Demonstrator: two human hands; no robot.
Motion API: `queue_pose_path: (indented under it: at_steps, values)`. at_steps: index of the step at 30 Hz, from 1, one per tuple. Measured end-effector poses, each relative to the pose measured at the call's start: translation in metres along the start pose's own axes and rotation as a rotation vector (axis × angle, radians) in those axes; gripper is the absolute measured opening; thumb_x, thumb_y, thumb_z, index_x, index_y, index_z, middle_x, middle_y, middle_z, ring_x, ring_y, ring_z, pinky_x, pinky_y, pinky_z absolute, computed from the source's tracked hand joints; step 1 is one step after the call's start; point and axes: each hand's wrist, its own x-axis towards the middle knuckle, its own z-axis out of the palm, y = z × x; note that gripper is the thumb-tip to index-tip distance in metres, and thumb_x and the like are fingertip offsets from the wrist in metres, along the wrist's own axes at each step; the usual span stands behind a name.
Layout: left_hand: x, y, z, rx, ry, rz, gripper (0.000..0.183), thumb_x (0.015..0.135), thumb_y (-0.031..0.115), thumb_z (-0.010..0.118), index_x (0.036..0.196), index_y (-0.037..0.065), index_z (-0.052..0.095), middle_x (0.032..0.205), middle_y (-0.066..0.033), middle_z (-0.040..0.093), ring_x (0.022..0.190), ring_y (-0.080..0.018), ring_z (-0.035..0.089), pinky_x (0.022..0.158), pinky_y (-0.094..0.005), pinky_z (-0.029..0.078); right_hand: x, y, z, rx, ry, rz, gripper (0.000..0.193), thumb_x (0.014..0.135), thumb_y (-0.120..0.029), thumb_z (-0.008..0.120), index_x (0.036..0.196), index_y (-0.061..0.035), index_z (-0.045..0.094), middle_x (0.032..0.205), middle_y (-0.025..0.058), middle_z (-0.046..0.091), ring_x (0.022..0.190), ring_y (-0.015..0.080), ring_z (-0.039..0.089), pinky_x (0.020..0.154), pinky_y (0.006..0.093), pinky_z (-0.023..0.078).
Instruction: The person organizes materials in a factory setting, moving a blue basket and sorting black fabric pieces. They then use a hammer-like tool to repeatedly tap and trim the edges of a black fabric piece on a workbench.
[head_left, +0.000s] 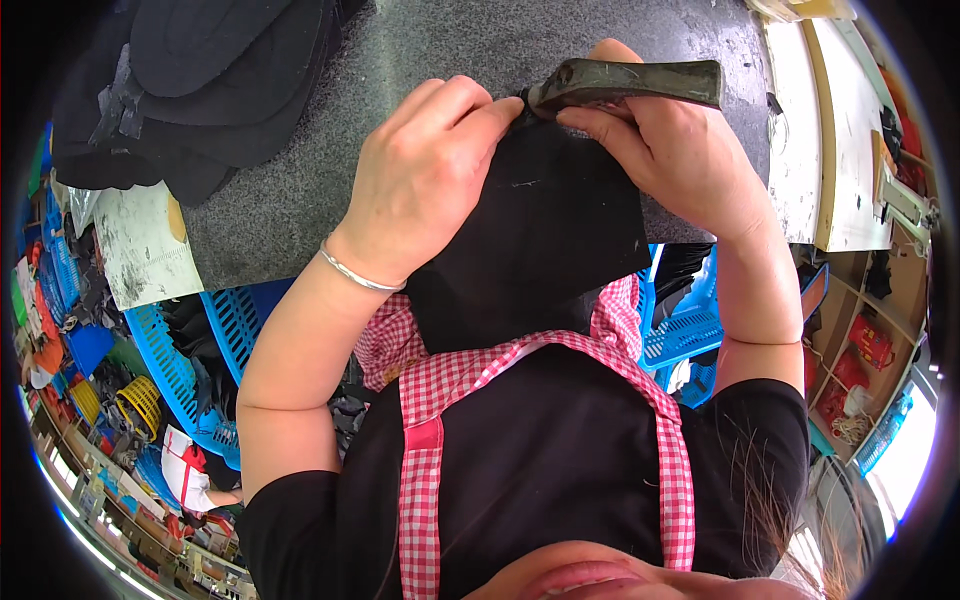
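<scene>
A black sheet of material (550,215) lies over the table's near edge and hangs down toward my lap. My left hand (425,165), with a silver bangle at the wrist, is closed in a pinch at the sheet's far edge. Close to its fingertips is the narrow end of a hammer (650,80) with a worn, dark metal head. My right hand (685,150) is closed around the hammer, its thumb bent in near the sheet's far edge. The hammer's handle is mostly hidden by that hand, and so is whatever lies between the fingertips.
Stacked black cut pieces (220,90) cover the far left of the speckled dark tabletop (400,50). White boards (800,140) line its right side. Blue plastic baskets (180,370) stand below the edge. Another person (190,475) is at the lower left, near shelves and bins.
</scene>
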Motion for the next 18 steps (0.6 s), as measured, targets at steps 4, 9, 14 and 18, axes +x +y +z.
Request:
queue_pose_path:
  at_steps: [4, 9, 14, 18]
  values:
    - [-0.001, 0.001, 0.0, 0.095, -0.019, 0.037, 0.025, 0.083, -0.001, 0.075, 0.107, 0.004, 0.076, 0.09, -0.006, 0.065, 0.083, -0.0258, 0.066, 0.073, -0.0371, 0.056, 0.008, -0.008, -0.007, 0.008, 0.053, -0.009, 0.018, 0.099, -0.019, 0.073, 0.105, -0.0023, 0.07, 0.081, 0.012, 0.063, 0.071, 0.0316, 0.064, 0.065, 0.04, 0.05]
    - [0.001, 0.004, -0.003, 0.133, -0.031, 0.054, 0.023, 0.083, 0.001, 0.076, 0.105, 0.005, 0.076, 0.091, -0.0059, 0.067, 0.084, -0.0254, 0.066, 0.072, -0.0378, 0.056, 0.014, -0.014, -0.005, -0.133, 0.0, -0.018, 0.017, 0.097, -0.018, 0.073, 0.105, -0.0028, 0.07, 0.083, 0.013, 0.064, 0.072, 0.0331, 0.065, 0.064, 0.0403, 0.049]
    - [-0.002, -0.011, -0.015, -0.098, -0.054, -0.027, 0.019, 0.082, 0.002, 0.078, 0.1, 0.006, 0.075, 0.091, -0.0065, 0.069, 0.083, -0.026, 0.068, 0.073, -0.038, 0.056, 0.016, 0.007, 0.002, -0.072, 0.008, -0.085, 0.018, 0.097, -0.017, 0.073, 0.108, -0.0031, 0.069, 0.084, 0.0151, 0.066, 0.075, 0.0366, 0.066, 0.065, 0.0413, 0.05]
    - [-0.001, -0.003, -0.02, 0.018, -0.084, 0.001, 0.015, 0.082, 0.001, 0.078, 0.096, 0.005, 0.075, 0.089, -0.0077, 0.069, 0.082, -0.0282, 0.068, 0.074, -0.0378, 0.056, 0.011, -0.015, 0.002, -0.058, -0.019, 0.017, 0.017, 0.097, -0.017, 0.073, 0.105, -0.0024, 0.068, 0.083, 0.0166, 0.066, 0.077, 0.038, 0.067, 0.066, 0.0429, 0.051]
